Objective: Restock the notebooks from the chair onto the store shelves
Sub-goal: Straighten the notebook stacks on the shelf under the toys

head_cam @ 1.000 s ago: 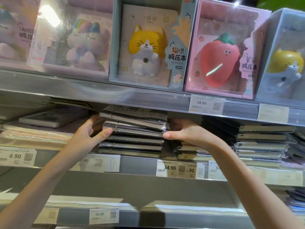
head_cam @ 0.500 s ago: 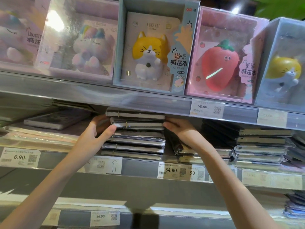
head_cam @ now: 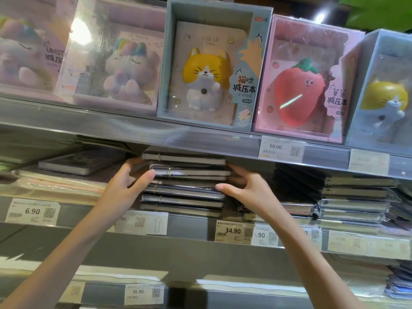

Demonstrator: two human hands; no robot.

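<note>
Head view: the left hand (head_cam: 124,186) and right hand (head_cam: 247,188), fingers curled, clasp opposite ends of a stack of dark notebooks (head_cam: 185,186) on the middle shelf (head_cam: 189,226), beneath a boxed cat notebook (head_cam: 211,70).

Both hands are up at the middle shelf (head_cam: 189,228), one on each side of a stack of dark notebooks (head_cam: 185,186); the left hand (head_cam: 124,188) has its thumb across the front edges, the right hand (head_cam: 243,188) likewise; on the shelf above stand a cat box (head_cam: 211,63) and, to its right, a strawberry box (head_cam: 303,79); more notebook piles (head_cam: 354,199) lie further right.
</note>
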